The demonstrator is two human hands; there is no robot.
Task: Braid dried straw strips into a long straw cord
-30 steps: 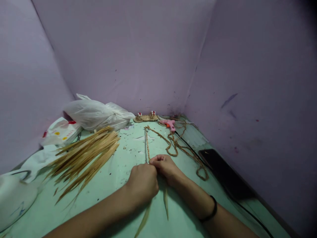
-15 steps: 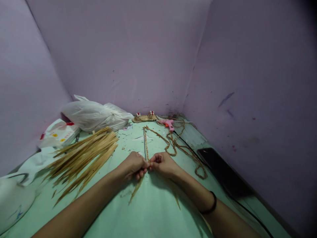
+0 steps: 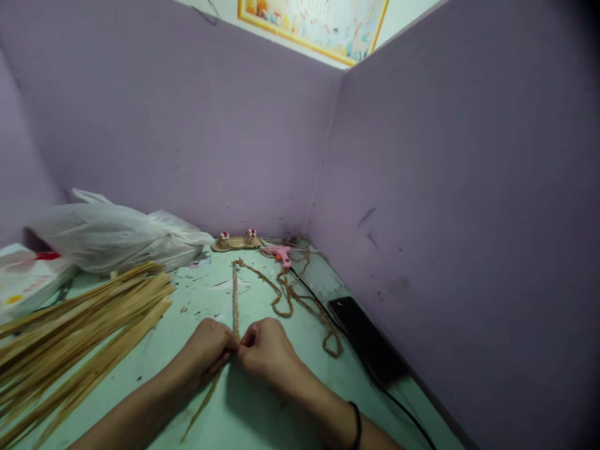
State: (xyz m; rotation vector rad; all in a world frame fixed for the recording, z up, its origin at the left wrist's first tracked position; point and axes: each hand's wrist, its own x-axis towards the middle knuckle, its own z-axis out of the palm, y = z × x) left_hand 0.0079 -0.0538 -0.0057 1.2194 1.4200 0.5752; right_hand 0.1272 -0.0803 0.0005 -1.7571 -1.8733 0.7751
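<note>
The fibre cord [image 3: 237,312], judged light and pliable, is best gripped at its near end, where pinched by fingers of the left hand [image 3: 209,345] and right hand [image 3: 269,350].

Right where the left hand [image 3: 210,345] meets the right hand [image 3: 269,350], we lose the near end of the braided cord [image 3: 236,306], hidden between them! Over at the left edge, the dried strips [image 3: 98,334] and the white box [image 3: 23,281] are sliced off (its markings [image 3: 35,287], alas, too blurred for us to read). Up top, the framed picture [image 3: 314,25] is cut short; below, both forearms [image 3: 140,400] and the black cable [image 3: 405,411] leave our view. Whatever the plastic bag [image 3: 112,240] holds, we can't tell.
</note>
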